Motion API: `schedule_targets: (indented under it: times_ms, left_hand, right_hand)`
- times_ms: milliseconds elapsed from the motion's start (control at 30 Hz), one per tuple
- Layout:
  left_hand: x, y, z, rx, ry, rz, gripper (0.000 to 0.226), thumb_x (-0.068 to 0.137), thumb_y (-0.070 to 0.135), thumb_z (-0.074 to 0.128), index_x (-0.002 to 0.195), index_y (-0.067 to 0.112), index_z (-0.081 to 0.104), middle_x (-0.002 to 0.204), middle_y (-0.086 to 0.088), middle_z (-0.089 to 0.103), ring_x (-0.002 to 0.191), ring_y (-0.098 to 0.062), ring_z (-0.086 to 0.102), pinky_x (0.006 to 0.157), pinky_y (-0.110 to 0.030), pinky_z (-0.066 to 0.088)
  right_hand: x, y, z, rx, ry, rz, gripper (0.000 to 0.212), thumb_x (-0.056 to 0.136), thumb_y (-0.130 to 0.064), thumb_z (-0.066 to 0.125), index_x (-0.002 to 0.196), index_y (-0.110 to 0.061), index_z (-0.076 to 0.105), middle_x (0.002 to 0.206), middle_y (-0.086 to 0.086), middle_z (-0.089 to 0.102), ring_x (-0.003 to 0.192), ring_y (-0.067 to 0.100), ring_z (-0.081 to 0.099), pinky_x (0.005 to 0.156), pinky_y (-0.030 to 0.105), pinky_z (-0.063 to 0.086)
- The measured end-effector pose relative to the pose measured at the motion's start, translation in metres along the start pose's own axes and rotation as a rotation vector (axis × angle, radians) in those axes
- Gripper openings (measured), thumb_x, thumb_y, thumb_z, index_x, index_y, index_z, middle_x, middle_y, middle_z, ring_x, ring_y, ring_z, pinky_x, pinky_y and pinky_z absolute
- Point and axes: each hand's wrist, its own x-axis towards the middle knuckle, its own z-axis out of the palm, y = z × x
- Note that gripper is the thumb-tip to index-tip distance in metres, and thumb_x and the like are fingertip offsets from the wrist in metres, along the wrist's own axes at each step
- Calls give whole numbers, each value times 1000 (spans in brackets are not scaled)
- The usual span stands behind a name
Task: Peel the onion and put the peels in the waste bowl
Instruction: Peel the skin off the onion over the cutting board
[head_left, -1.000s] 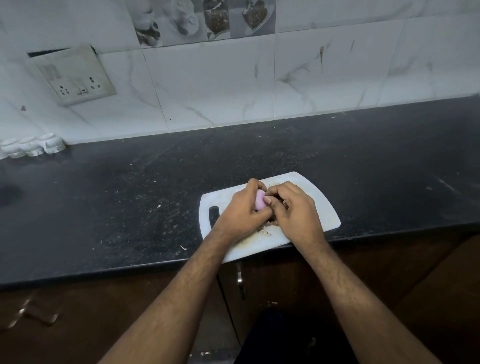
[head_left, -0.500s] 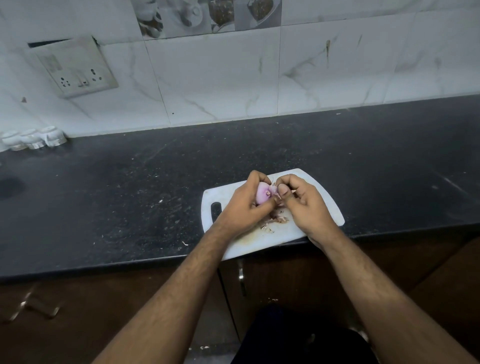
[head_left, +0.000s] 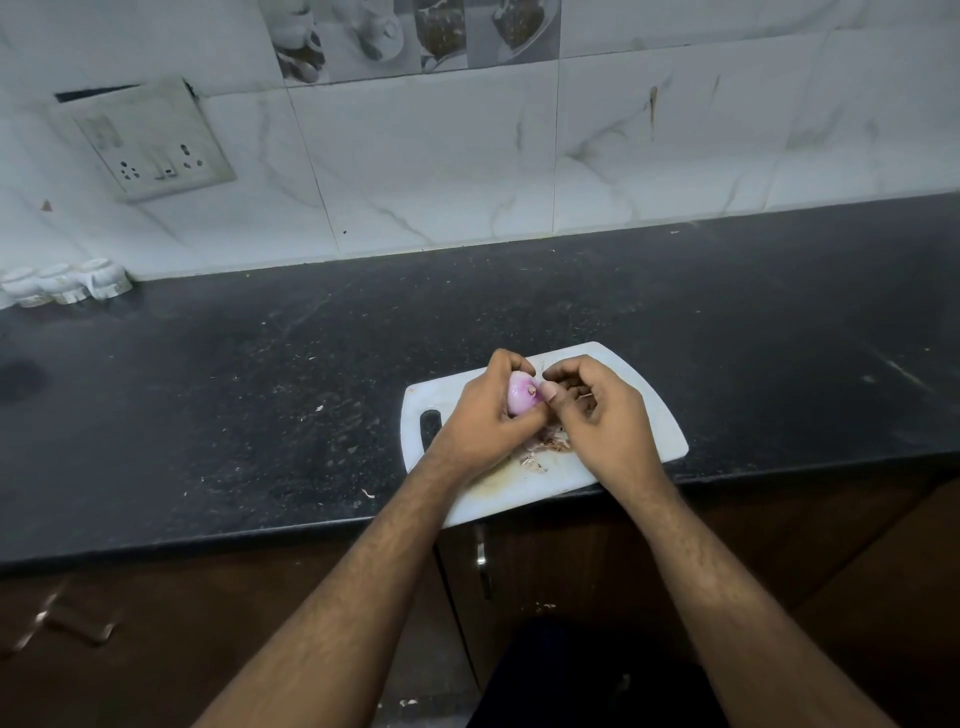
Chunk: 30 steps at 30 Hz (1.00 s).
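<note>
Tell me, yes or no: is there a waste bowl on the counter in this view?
No: the black counter holds only the white cutting board, peel scraps and small white jars; no bowl shows.

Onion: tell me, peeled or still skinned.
Mostly peeled: the onion shows glossy pink flesh in the left hand; its far side is hidden.

A person's two bare arms reach over a black counter (head_left: 218, 395) to a white cutting board (head_left: 654, 415) near its front edge. The left hand (head_left: 480, 421) grips a pink peeled onion (head_left: 522, 397) above the board. The right hand (head_left: 605, 415), fingers curled, pinches at the onion's end with thumb and forefinger. Brown peels (head_left: 545, 449) lie on the board beneath the hands. A wall socket (head_left: 150, 145) and white cups (head_left: 65, 283) sit far left.
</note>
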Motion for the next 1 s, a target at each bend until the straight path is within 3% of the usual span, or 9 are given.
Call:
schedule_targets:
  times_ms: [100, 233, 400, 467, 567, 733, 900, 1000]
  left_hand:
    - [0, 1, 0, 73, -28, 6, 27, 96, 16, 69, 115, 18, 51, 94, -6, 72, 72, -12, 68, 68, -40, 61]
    - [0, 3, 1, 120, -42, 2, 27, 96, 19, 70, 114, 19, 50, 89, -2, 72, 70, -9, 66, 63, -32, 56]
    - [-1, 5, 4, 212, -12, 23, 27, 96, 27, 72, 111, 21, 50, 85, 5, 70, 76, -12, 68, 65, -30, 54]
    - [-2, 5, 4, 229, -8, 34, 26, 97, 28, 72, 110, 22, 50, 85, 7, 68, 75, -8, 65, 64, -26, 52]
    - [-1, 4, 4, 231, -19, 38, 26, 96, 27, 72, 109, 21, 52, 93, 3, 72, 82, -11, 68, 70, -31, 55]
    - [0, 3, 3, 164, -56, -8, 26, 94, 27, 74, 111, 19, 57, 97, 4, 74, 86, -12, 70, 74, -35, 59]
    - [1, 1, 0, -16, -25, -112, 29, 90, 28, 82, 107, 20, 60, 93, -4, 79, 82, -21, 77, 77, -47, 62]
    - [0, 4, -1, -45, -4, -88, 35, 91, 26, 85, 108, 14, 57, 87, 0, 77, 72, -16, 77, 72, -41, 63]
  right_hand:
    - [-2, -1, 0, 1, -15, -16, 9, 91, -19, 77, 100, -21, 75, 96, -13, 72, 88, 8, 66, 77, 14, 52]
    - [-3, 2, 3, -42, 28, -59, 6, 91, -17, 77, 97, -17, 77, 94, -12, 71, 87, 8, 66, 77, 23, 55]
    - [-5, 7, 8, -220, 57, -157, 6, 97, -15, 67, 97, -14, 72, 94, -10, 67, 91, 12, 61, 81, 29, 51]
    - [-4, 9, 9, -283, 18, -162, 8, 100, -16, 61, 99, -15, 69, 95, -12, 62, 93, 11, 56, 81, 27, 46]
    - [0, 13, 9, -357, -83, -168, 11, 104, -17, 52, 103, -16, 63, 98, -14, 55, 95, 10, 47, 79, 28, 40]
    - [6, 16, 6, -337, -147, -187, 12, 105, -15, 49, 100, -16, 60, 97, -8, 57, 95, 16, 47, 82, 34, 44]
    - [2, 10, 0, -153, -119, -216, 14, 103, -20, 47, 93, -25, 56, 93, -16, 57, 94, 12, 50, 81, 14, 39]
    - [5, 12, -2, -136, -67, -110, 14, 104, -15, 51, 94, -18, 61, 94, -9, 62, 96, 14, 55, 82, 23, 45]
